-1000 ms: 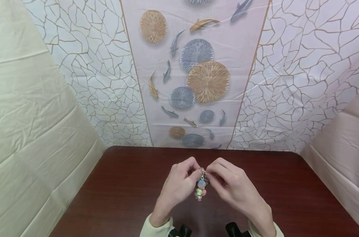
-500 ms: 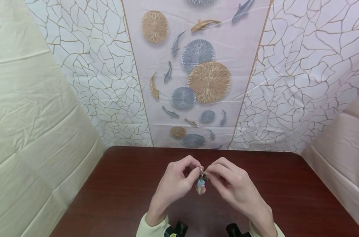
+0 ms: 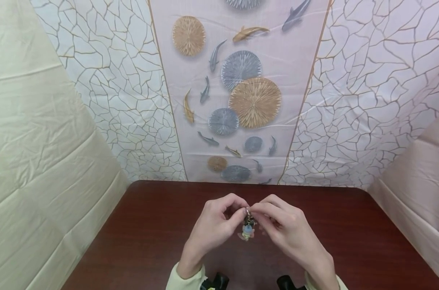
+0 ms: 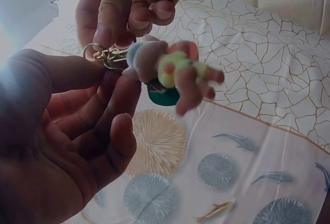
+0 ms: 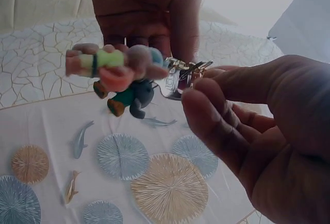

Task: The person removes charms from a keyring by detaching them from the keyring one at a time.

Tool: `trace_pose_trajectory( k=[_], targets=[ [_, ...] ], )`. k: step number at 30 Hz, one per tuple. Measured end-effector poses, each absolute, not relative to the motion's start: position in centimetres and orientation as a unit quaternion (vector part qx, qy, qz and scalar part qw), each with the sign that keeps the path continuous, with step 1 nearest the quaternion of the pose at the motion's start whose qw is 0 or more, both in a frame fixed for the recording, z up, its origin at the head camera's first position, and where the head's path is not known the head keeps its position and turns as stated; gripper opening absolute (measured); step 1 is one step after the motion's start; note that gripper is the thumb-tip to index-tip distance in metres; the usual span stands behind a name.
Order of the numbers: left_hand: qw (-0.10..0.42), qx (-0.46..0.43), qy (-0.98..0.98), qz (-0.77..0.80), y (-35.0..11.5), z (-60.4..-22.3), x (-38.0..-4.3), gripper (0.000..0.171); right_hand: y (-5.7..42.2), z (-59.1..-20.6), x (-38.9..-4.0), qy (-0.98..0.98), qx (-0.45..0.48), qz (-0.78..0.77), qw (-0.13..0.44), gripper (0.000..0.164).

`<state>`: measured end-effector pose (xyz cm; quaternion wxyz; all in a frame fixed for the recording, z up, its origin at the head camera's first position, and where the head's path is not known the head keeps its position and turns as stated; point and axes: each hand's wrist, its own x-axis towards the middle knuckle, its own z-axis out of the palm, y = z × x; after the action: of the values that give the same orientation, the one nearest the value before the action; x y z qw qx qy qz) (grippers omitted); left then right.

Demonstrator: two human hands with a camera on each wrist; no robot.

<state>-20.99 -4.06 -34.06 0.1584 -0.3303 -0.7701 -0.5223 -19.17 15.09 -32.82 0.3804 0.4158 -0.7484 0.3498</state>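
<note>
A key ring with small figurine charms hangs between my two hands over the table. One charm (image 3: 247, 229) has a blue top, pinkish limbs and a yellow-green middle. Behind it, the right wrist view reveals a grey and green charm (image 5: 125, 97) with orange feet. My left hand (image 3: 214, 221) pinches the metal ring (image 4: 92, 52) between thumb and forefinger. From the other side, my right hand (image 3: 290, 221) pinches the gold fittings (image 5: 198, 72) with thumb and fingertips. A shiny metal tag (image 5: 171, 85) dangles beside the charms. Fingertips partly cover the ring and chain.
The dark red-brown table (image 3: 150, 233) lies beneath both hands. A patterned cloth (image 3: 237, 133) with fish and round motifs stands behind it. Cream fabric walls (image 3: 52, 161) rise at left and right. Black wrist devices (image 3: 219, 280) sit at the bottom.
The charms have swung and turned between the hands; the blue-topped one shows a different side. The left wrist has shifted slightly left. Both hands keep pinching the ring and fittings.
</note>
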Motion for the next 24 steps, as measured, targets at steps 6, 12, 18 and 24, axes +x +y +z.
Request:
trace_pose_trajectory(
  k=[6, 12, 18, 24],
  targets=[
    [0.17, -0.32, -0.761, -0.537, -4.12, -34.03, -20.91, 0.01, 14.99, -32.72, -19.03, -0.744, 0.423, 0.364, 0.367, 0.033],
    [0.18, -0.329, -0.755, -0.537, -4.17, -34.04, -20.93, 0.008, 15.02, -32.67, -18.79, -0.743, 0.413, 0.384, 0.36, 0.036],
    [0.185, -0.336, -0.75, -0.539, -4.1, -34.09, -20.94, 0.009, 14.84, -32.68, -18.72, -0.74, 0.419, 0.382, 0.363, 0.026],
    [0.195, -0.329, -0.741, -0.552, -4.05, -33.97, -20.83, 0.014, 14.31, -32.64, -18.79, -0.719, 0.44, 0.376, 0.384, 0.012]
  ],
)
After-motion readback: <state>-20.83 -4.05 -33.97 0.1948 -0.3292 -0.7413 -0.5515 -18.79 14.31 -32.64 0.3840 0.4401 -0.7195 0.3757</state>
